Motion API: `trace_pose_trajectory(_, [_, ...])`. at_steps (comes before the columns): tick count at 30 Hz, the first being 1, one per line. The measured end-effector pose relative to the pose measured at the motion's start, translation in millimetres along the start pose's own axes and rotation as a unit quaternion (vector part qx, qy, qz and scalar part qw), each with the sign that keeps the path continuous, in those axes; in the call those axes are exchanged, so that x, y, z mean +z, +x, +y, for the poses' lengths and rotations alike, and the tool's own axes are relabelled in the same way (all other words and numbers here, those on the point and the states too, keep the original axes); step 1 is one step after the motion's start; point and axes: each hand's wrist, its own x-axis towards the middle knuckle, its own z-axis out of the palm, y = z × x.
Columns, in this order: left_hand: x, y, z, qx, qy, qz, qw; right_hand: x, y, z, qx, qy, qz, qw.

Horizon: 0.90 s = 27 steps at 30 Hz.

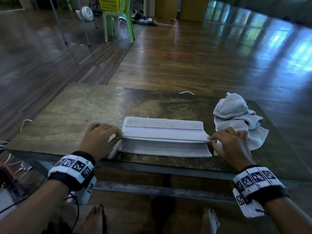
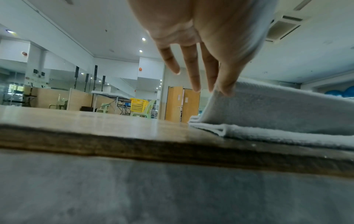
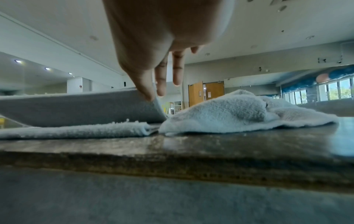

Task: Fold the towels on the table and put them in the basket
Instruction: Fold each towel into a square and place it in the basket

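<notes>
A white towel with a thin checked stripe lies partly folded near the front of the wooden table. Its upper layer is lifted off the lower one. My left hand pinches that layer's left corner, and in the left wrist view the left hand grips the towel by its raised edge. My right hand pinches the right corner; the right wrist view shows the right hand on the lifted towel. A crumpled towel lies at the right, and appears as a crumpled towel beside my right fingers.
A yellow basket sits on a green chair far across the wooden floor; the yellow basket also shows in the left wrist view. A white fan stands on the floor. Cables hang at the table's left. Bare feet are below the table edge.
</notes>
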Motion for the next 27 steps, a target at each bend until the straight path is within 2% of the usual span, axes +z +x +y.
trace_pose_trajectory(2, [-3.2,-2.7,-1.5,0.014,-0.01,0.009,1.0,-5.4,-3.9,0.0,-0.005,0.002,0.018,1.0])
trace_pose_trajectory(4, [-0.7,-6.9,-2.0,0.029,-0.007,-0.016,0.999,-2.8,-10.6,-1.5,-0.025,0.0,-0.005,1.0])
trace_pose_trajectory(6, [3.8,-10.9,-4.4,0.037,-0.006,-0.059,0.998,5.3,-18.1,-1.9,-0.055,-0.001,-0.058,0.997])
trace_pose_trajectory(9, [4.1,-14.9,-7.6,-0.002,-0.023,-0.136,0.99,12.3,-23.4,2.3,-0.065,0.007,-0.099,0.993])
trace_pose_trajectory(21, [1.3,-15.2,-2.6,-0.003,-0.032,-0.12,0.992,3.1,-20.1,0.4,-0.043,0.035,-0.107,0.993])
trace_pose_trajectory(27, [-3.5,-14.4,5.4,0.025,-0.024,-0.14,0.989,-0.1,-16.6,-3.2,-0.047,0.03,-0.151,0.987])
